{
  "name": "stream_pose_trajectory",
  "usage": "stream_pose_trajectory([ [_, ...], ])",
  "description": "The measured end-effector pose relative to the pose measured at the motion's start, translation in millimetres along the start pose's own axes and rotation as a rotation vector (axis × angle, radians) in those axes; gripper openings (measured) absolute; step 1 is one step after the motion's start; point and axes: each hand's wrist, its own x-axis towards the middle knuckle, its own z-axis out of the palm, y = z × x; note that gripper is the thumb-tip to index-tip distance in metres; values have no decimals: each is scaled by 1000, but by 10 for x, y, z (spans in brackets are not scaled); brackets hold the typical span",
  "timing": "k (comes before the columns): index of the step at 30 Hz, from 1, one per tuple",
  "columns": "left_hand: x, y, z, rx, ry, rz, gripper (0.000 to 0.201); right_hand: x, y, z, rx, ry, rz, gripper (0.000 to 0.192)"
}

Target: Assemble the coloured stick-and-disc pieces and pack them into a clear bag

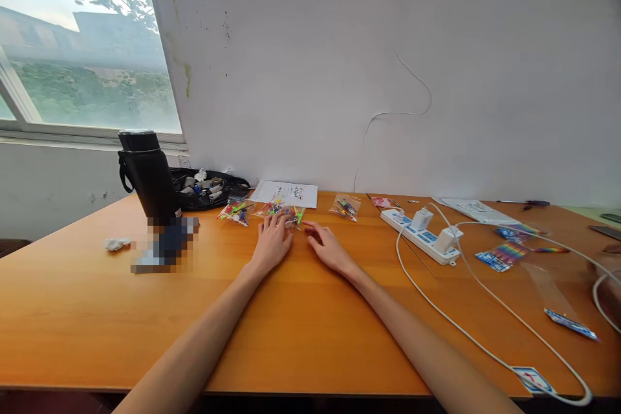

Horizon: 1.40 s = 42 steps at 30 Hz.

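Forearms stretch out from the near edge across the wooden counter (291, 330), both palms down. The left hand (272, 242) lies flat with its fingers spread, its fingertips resting on a clear bag of small coloured parts (286, 212). The right hand (327, 247) lies loosely open just beside it, fingers pointing at the same bag, gripping nothing; whether it touches the bag cannot be told. To the right, a white cable (485, 349) loops toward a power strip (420, 233) with chargers plugged in. A second bag (235, 212) lies left of the held one and a third bag (345, 207) to its right. Behind them lies a printed sheet (286, 194), and at far left stands a black flask (148, 174) near the window (82, 45).
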Motion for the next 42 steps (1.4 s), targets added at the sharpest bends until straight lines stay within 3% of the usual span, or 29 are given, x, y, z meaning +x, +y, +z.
stream_pose_trajectory([
  [3,53,-101,-21,50,35,-23,44,-29,-55,-14,-84,-71,-10,49],
  [7,48,-229,8,106,-89,-60,46,-41,-90,-28,-150,-114,4,51],
  [10,15,-256,33,162,-118,-46,46,-47,-94,-22,-169,-139,-33,55],
  [16,38,-308,73,156,-125,-15,42,-53,-110,-17,-196,-120,-48,47],
  [21,74,-310,58,124,-131,-48,41,-72,-241,-14,-27,-88,-66,35],
  [27,68,-247,0,115,-90,-140,47,-132,-433,43,385,-288,-27,29],
  [29,77,-240,2,98,-88,-165,49,-120,-424,44,347,-213,-43,28],
  [33,103,-243,33,77,-82,-169,48,-40,-282,-1,85,126,-124,25],
  [35,115,-252,54,77,-83,-176,49,0,-180,-20,-24,227,-126,24],
  [38,131,-270,72,70,-59,-198,50,37,-47,-12,-101,258,-41,32],
  [42,138,-259,32,17,60,-163,48,57,31,20,-141,229,63,41],
])
